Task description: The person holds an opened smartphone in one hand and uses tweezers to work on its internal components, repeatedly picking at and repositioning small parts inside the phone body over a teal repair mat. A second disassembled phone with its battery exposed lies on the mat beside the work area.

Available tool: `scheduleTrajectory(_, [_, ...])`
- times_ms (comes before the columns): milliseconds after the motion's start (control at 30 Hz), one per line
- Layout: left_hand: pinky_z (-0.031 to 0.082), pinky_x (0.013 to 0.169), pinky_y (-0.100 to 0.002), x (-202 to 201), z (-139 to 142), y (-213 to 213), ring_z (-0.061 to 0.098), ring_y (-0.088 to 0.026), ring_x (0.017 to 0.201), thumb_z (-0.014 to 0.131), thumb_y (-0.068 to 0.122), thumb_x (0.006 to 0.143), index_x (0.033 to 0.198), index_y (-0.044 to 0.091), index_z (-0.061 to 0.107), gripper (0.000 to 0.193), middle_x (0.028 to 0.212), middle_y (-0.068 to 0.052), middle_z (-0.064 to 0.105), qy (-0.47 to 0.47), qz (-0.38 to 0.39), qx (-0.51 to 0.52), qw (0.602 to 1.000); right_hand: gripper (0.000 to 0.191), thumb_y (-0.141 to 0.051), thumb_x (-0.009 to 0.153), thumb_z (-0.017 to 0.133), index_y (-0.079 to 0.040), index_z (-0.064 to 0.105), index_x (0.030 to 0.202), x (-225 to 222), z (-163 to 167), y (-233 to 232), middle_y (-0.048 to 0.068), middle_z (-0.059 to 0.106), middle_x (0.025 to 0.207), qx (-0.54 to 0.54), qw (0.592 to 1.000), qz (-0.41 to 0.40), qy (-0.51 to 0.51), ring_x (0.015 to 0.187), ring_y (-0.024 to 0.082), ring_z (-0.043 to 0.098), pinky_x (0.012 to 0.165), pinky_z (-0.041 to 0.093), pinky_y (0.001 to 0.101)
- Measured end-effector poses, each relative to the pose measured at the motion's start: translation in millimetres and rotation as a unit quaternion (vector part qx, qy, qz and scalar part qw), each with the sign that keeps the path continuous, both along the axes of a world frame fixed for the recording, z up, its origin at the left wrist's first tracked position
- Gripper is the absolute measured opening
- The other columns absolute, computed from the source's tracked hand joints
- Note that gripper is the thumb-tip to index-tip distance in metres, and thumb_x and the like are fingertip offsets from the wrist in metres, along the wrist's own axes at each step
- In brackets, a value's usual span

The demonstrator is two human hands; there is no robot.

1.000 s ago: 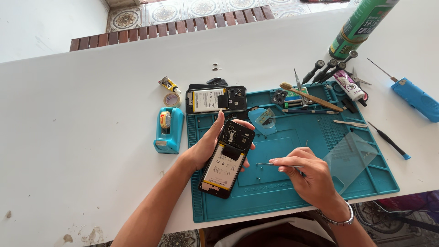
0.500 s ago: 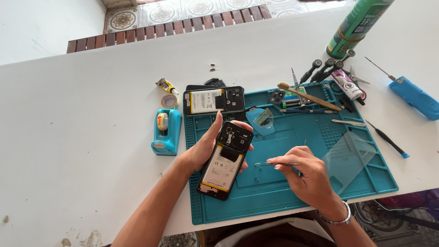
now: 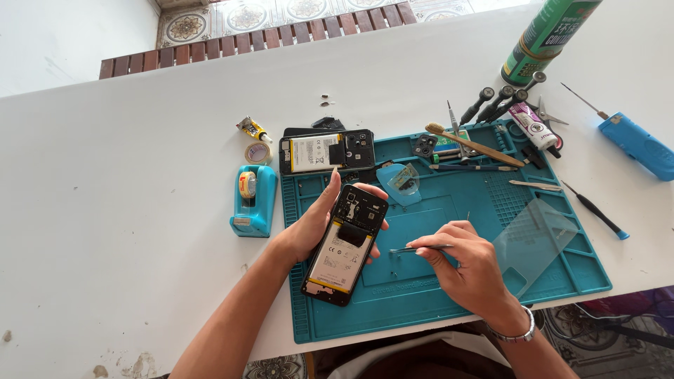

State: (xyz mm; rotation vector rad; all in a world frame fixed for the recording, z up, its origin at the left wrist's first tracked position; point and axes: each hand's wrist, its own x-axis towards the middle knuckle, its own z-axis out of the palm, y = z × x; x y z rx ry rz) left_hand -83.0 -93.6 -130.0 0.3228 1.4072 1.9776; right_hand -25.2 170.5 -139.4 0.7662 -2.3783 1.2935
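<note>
My left hand (image 3: 312, 223) holds an opened black phone (image 3: 345, 244) with its back off, its white battery showing, tilted over the teal work mat (image 3: 449, 295). My right hand (image 3: 467, 265) pinches thin metal tweezers (image 3: 411, 248), whose tip points left toward the phone's right edge, a little apart from it. A second opened phone (image 3: 326, 150) lies flat at the mat's top left corner.
A teal tape dispenser (image 3: 253, 198), a tape roll (image 3: 258, 152) and a small glue tube (image 3: 252, 128) sit left of the mat. Screwdrivers (image 3: 491, 102), a brush (image 3: 470, 143), a green spray can (image 3: 551, 35), a blue tool (image 3: 637, 147) and a clear plastic sheet (image 3: 537, 235) lie to the right.
Both hands and the phone stay almost still; the tweezers' tip has shifted slightly toward the phone. The view has drifted a little.
</note>
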Motion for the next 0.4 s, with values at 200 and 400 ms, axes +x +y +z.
scheduleTrajectory(200, [0.067,0.067,-0.045,-0.8,-1.9,0.0,0.077,-0.032,0.08,0.02,0.08,0.091,0.138,0.011,0.051,0.089,0.105,-0.018,0.07,-0.005,-0.006,0.005,1.0,0.009,-0.01,0.085,0.077,-0.012,0.078,0.093,0.0,0.5,-0.4,0.0,0.066,0.066,0.004,1.0,0.001,0.003,0.061,0.013,0.057,0.072,0.048,0.0301])
scheduleTrajectory(400, [0.067,0.066,-0.044,-1.1,-2.4,0.5,0.077,-0.032,0.08,0.02,0.081,0.092,0.138,0.011,0.052,0.09,0.104,-0.019,0.07,0.006,-0.005,0.0,1.0,0.009,-0.011,0.086,0.076,-0.013,0.079,0.094,0.9,-2.1,1.2,-0.001,0.067,0.068,-0.001,1.0,-0.002,-0.004,0.062,0.013,0.059,0.072,0.048,0.0299])
